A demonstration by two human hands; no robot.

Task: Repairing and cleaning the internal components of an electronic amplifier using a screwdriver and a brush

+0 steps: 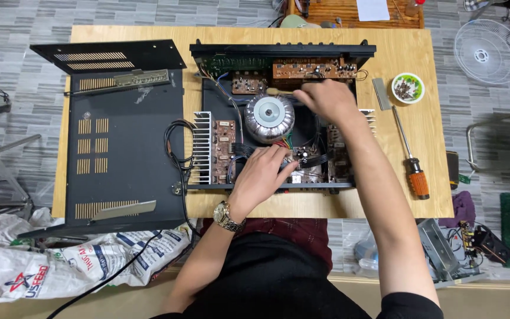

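Your hands work inside the open amplifier (pixel 278 118) on the wooden table (pixel 385 47).

Your left hand (pixel 264 171) rests on the wiring near the front edge; your right hand (pixel 326 99) pinches a brush (pixel 278 91) above the round transformer (pixel 269 117). The black cover (pixel 125 147) lies to the left. A screwdriver (pixel 411 159) and a small bowl (pixel 408 88) lie to the right.

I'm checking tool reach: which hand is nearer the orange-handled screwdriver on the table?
Right. The right hand is inside the open amplifier, toward the side where the screwdriver lies. The left hand rests over the wiring near the chassis front, farther away.
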